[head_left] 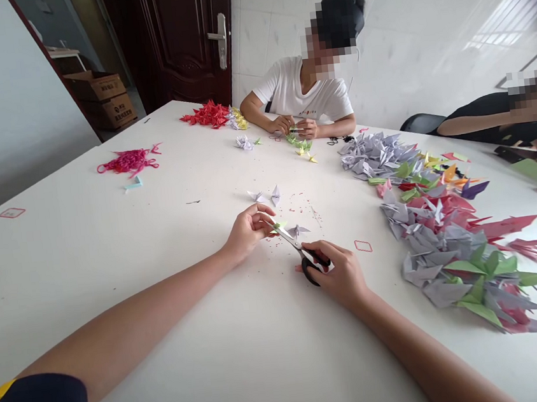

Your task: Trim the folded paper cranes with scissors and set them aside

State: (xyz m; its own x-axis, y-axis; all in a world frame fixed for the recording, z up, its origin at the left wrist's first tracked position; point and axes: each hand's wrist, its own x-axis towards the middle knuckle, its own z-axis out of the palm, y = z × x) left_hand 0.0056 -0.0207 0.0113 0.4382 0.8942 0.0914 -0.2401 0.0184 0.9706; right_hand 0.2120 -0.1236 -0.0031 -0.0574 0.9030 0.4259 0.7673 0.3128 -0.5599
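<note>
My left hand [251, 229] pinches a small green folded paper piece [278, 226], probably a crane, partly hidden by the fingers. In my right hand [340, 271] is a pair of scissors [290, 239] with black handles, its blades reaching to the green paper. Whether the blades touch the paper I cannot tell. One pale paper crane [298, 230] lies just behind the scissors. Two more whitish folded pieces, including a crane [275, 195], rest beyond my left hand. Tiny red scraps [298, 205] are scattered on the white table [168, 339] around them.
A long heap of folded paper cranes [425, 229] lines the right side. Pink cord [129, 161] and red paper cranes [209, 114] lie towards the back. A co-worker [307, 88] in white handles green paper across the table; another person [475, 115] sits at right.
</note>
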